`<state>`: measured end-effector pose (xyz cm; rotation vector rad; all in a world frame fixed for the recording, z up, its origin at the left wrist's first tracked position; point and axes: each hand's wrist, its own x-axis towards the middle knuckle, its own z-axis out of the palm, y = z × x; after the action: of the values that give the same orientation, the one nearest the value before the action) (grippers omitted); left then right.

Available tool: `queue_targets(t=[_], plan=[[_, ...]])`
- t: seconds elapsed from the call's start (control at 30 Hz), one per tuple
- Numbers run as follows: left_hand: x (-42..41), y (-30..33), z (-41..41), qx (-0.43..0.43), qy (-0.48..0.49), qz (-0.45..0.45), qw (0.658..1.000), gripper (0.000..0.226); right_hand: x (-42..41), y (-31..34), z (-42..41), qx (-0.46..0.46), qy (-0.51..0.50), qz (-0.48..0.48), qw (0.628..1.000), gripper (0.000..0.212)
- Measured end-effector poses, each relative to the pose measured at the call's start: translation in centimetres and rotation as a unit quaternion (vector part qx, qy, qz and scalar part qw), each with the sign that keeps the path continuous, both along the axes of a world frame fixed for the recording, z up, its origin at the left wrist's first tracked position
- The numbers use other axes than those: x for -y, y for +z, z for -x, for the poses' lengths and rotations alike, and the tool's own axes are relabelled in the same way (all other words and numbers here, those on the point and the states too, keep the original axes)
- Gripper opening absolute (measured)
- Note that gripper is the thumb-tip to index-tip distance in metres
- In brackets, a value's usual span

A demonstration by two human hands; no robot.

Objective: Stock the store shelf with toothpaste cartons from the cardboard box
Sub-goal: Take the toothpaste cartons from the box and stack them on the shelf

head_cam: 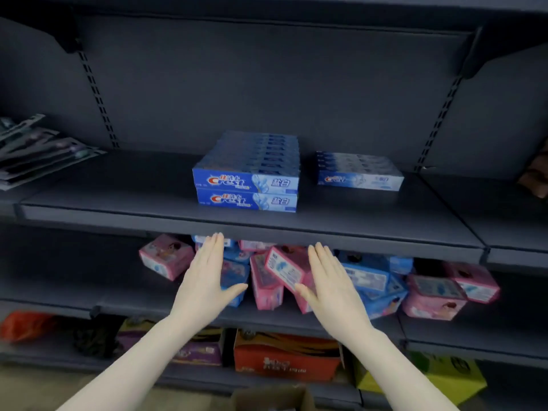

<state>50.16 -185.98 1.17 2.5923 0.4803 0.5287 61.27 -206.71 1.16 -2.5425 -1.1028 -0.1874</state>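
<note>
On the dark shelf (pixel 118 203), near its front edge at centre: toothpaste cartons (pixel 247 173), blue, two layers deep in rows. Just to their right, set further back: a lower, paler stack (pixel 360 172). Far left end: toothbrush packs (pixel 38 146). Below the front lip: left hand (pixel 204 280) and right hand (pixel 332 286), both flat, fingers released, grasping nothing. Next shelf down: pink and blue packets (pixel 436 295), jumbled. Bottom frame edge: cardboard box (pixel 272 397), partly visible.
</note>
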Motion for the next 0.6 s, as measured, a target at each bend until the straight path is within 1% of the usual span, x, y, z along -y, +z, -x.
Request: queue_targets(t=[0.1, 0.17, 0.3, 0.43, 0.53, 0.6], plan=[[3.3, -2.8, 1.3, -0.032, -0.017, 0.001, 0.999, 0.101, 2.0, -2.6, 1.8, 0.007, 0.007, 0.005, 1.0, 0.069], [4.9, -5.1, 1.9, -0.066, -0.022, -0.001, 0.998, 0.1, 3.2, -4.8, 2.7, -0.023, -0.001, 0.021, 1.0, 0.068], [7.4, -10.3, 1.9, -0.122, -0.032, 0.003, 0.992, 0.099, 4.4, -10.1, 3.3, -0.048, -0.01, 0.056, 0.997, 0.068], [9.2, -16.7, 1.6, -0.187, -0.046, 0.015, 0.981, 0.1, 5.0, -16.4, 3.1, -0.079, -0.018, 0.106, 0.991, 0.067], [10.1, -22.3, 1.1, -0.218, -0.062, 0.026, 0.974, 0.1, 5.0, -21.8, 2.8, -0.103, -0.016, 0.144, 0.984, 0.071], [10.4, -26.5, 0.9, -0.243, -0.071, 0.025, 0.967, 0.101, 4.8, -25.8, 2.5, -0.119, -0.01, 0.166, 0.979, 0.069]])
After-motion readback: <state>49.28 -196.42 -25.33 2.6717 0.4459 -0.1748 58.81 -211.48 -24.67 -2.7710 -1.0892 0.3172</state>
